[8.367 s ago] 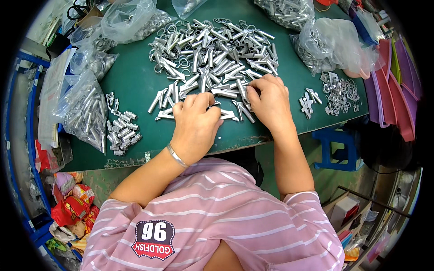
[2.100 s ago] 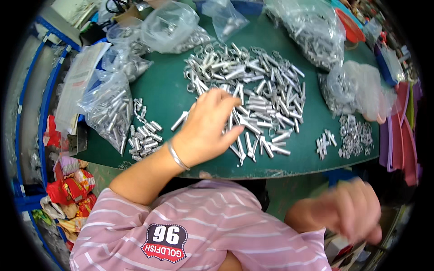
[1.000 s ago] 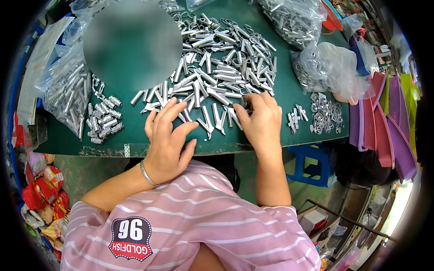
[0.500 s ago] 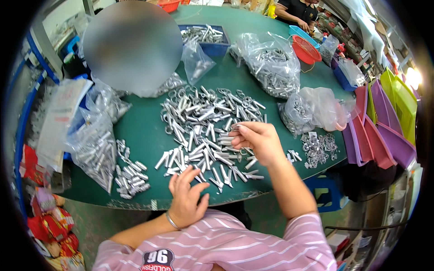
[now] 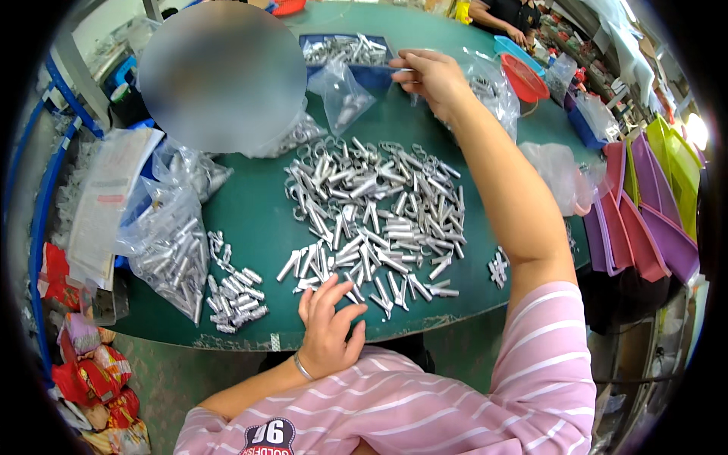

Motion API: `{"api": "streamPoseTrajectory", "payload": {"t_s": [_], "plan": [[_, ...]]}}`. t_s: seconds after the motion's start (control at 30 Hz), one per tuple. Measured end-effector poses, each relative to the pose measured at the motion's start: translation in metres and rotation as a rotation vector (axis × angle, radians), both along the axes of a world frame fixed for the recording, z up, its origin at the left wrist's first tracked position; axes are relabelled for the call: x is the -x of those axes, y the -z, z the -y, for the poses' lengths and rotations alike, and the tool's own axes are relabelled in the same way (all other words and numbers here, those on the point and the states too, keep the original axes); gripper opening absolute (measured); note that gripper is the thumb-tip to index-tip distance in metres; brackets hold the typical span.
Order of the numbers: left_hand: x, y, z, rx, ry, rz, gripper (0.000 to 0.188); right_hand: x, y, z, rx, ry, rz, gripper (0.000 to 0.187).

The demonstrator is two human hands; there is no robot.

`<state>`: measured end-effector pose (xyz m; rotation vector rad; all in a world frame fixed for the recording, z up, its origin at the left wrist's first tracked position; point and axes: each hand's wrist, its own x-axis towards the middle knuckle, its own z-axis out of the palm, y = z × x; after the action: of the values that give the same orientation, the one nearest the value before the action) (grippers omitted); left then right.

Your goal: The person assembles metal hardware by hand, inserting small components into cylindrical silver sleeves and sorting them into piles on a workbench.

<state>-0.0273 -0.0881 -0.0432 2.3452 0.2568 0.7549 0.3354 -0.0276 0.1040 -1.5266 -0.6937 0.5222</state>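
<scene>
L hand [image 5: 327, 327] rests flat, fingers spread, at the near edge of the green round-edged table [image 5: 258, 216], fingertips touching the near rim of the big heap of short silver metal tubes [image 5: 377, 210]. R hand [image 5: 428, 73] is stretched far out, fingers pinched on a small silver piece [image 5: 404, 70] just beside the blue plastic bin [image 5: 350, 62] w/ more metal parts. Bare green strip lies left of L hand, btw heap and a small pile of stubby silver tubes [image 5: 233, 287]. Clear plastic bags [image 5: 168, 246] crowd the far-left edge. Tubes look shiny, jumbled, some flattened at one end.
</scene>
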Motion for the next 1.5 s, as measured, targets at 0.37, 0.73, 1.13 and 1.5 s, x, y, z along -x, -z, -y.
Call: {"api": "streamPoseTrajectory", "payload": {"t_s": [0.37, 0.73, 1.13, 1.5], "plan": [[-0.014, -0.013, 0.004, -0.126, 0.102, -0.282, 0.052, 0.108, 0.092, 0.206, 0.504, -0.255, 0.724, 0.015], [-0.015, -0.014, 0.003, -0.135, 0.076, -0.321, 0.052, 0.139, 0.121, 0.191, 0.502, 0.033, 0.928, 0.008], [-0.016, -0.014, 0.004, -0.127, 0.066, -0.311, 0.053, 0.145, 0.124, 0.192, 0.478, -0.017, 0.881, 0.017], [-0.017, -0.013, 0.004, -0.119, 0.06, -0.303, 0.052, 0.154, 0.12, 0.171, 0.391, -0.124, 0.958, 0.019]]}}
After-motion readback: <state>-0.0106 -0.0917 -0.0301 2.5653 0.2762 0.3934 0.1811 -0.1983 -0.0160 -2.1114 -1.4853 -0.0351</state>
